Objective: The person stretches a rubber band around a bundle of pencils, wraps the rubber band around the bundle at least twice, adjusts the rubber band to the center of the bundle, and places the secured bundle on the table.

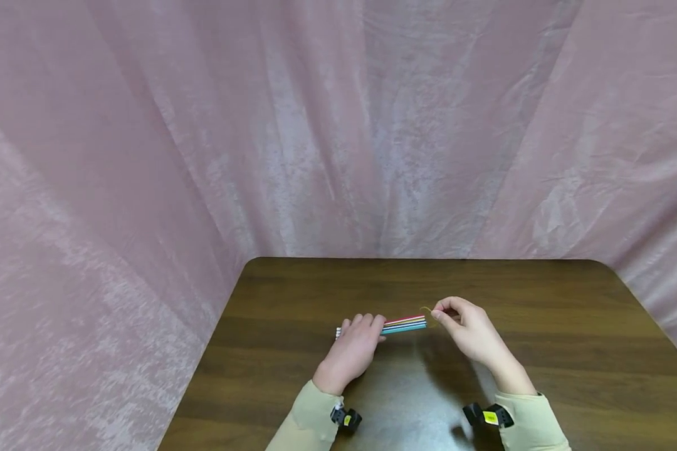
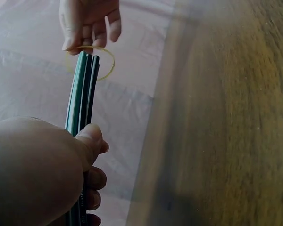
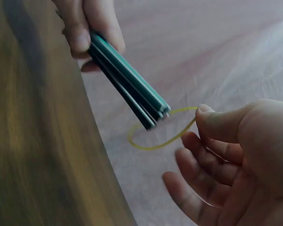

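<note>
My left hand (image 1: 356, 343) grips a bundle of several coloured pencils (image 1: 404, 324) above the brown table (image 1: 570, 326), its thumb and fingers curled round them. The bundle (image 3: 127, 80) points toward my right hand (image 1: 464, 322), which pinches a thin yellow rubber band (image 3: 162, 134) between thumb and forefinger. The band's loop (image 2: 101, 66) hangs just off the free end of the pencils (image 2: 82, 94), touching or nearly touching the tips. My right hand's (image 3: 226, 155) other fingers are loosely spread below.
Pink draped cloth (image 1: 338, 125) surrounds the table on the back and both sides. The table's far edge (image 1: 423, 259) runs just beyond the hands. Black wrist camera mounts (image 1: 488, 414) sit at both cuffs.
</note>
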A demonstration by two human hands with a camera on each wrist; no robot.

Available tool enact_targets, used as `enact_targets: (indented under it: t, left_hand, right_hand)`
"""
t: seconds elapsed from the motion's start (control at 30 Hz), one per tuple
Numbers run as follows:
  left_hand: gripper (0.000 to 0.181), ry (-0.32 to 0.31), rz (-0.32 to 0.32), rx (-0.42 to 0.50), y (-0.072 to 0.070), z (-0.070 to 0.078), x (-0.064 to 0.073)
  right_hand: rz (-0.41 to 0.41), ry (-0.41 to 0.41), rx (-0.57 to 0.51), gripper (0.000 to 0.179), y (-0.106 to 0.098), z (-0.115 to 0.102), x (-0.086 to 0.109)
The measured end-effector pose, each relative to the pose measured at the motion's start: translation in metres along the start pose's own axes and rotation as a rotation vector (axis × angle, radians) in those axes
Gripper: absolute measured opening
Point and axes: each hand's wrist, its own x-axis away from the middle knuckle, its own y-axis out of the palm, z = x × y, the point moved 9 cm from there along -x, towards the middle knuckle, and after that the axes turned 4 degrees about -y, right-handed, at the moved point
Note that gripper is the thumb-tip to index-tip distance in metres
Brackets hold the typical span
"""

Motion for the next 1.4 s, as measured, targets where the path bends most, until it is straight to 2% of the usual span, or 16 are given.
enact_targets:
  t: [0.17, 0.47, 0.73, 0.83, 0.93, 1.07, 1.17, 1.3, 1.4]
  left_hand:
    - [0.022, -0.009, -0.002, 0.015, 0.002, 0.0, 0.001]
    - [0.021, -0.04, 0.025, 0.023, 0.003, -0.005, 0.001]
    - [0.022, -0.16, 0.09, 0.147, -0.003, -0.019, 0.005]
    - [0.022, -0.187, 0.089, 0.182, -0.003, -0.022, 0.004]
    - [0.022, -0.184, 0.055, 0.21, 0.001, -0.02, 0.002]
    - [0.019, -0.164, -0.018, 0.291, 0.006, -0.015, 0.001]
    - [0.016, -0.144, -0.052, 0.346, 0.008, -0.012, 0.001]
    - [0.014, -0.13, -0.064, 0.353, 0.008, -0.011, 0.001]
    - [0.014, -0.144, -0.059, 0.325, 0.007, -0.015, 0.002]
  right_hand:
    - [0.006, -0.069, 0.003, 0.004, 0.008, -0.016, 0.002]
    - [0.032, -0.171, 0.011, 0.008, 0.02, -0.029, 0.006]
    - [0.021, -0.298, -0.013, 0.02, 0.041, -0.037, 0.007]
    - [-0.032, -0.342, -0.066, 0.02, 0.051, -0.04, 0.007]
    - [-0.09, -0.354, -0.124, 0.012, 0.061, -0.04, 0.006]
    - [-0.139, -0.296, -0.155, 0.005, 0.073, -0.03, 0.004]
    - [-0.179, -0.271, -0.17, 0.008, 0.083, -0.026, 0.006]
    - [-0.289, -0.322, -0.169, 0.013, 0.097, -0.036, 0.013]
    - [-0.386, -0.364, -0.125, 0.017, 0.106, -0.047, 0.021]
